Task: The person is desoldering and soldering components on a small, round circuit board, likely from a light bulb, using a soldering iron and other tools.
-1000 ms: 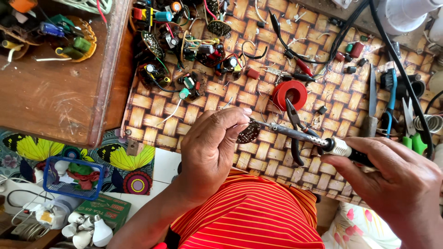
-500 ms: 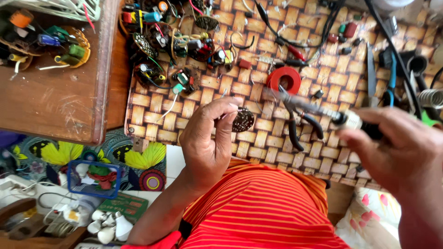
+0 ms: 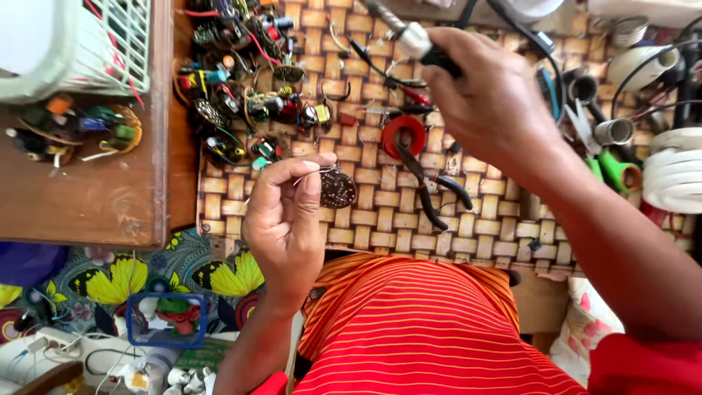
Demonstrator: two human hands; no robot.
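Note:
My left hand (image 3: 287,219) pinches a small round circuit board (image 3: 338,188) by its edge, held upright above the woven mat (image 3: 468,227). My right hand (image 3: 491,99) is raised over the far part of the mat and grips a soldering iron (image 3: 409,35) by its dark handle; the metal tip points up-left and runs out of the frame's top. The iron is well away from the board. Black-handled pliers (image 3: 428,186) and a red spool (image 3: 404,135) lie on the mat between my hands.
A heap of small circuit boards and components (image 3: 241,95) covers the mat's far left. A wooden table (image 3: 95,197) with a white basket (image 3: 80,44) stands at left. Tools, a green-handled one (image 3: 618,170), and white coiled bulb (image 3: 676,172) lie at right.
My right hand has lifted the soldering iron up and away from the board toward the far side of the mat. My left hand keeps holding the round board in about the same place.

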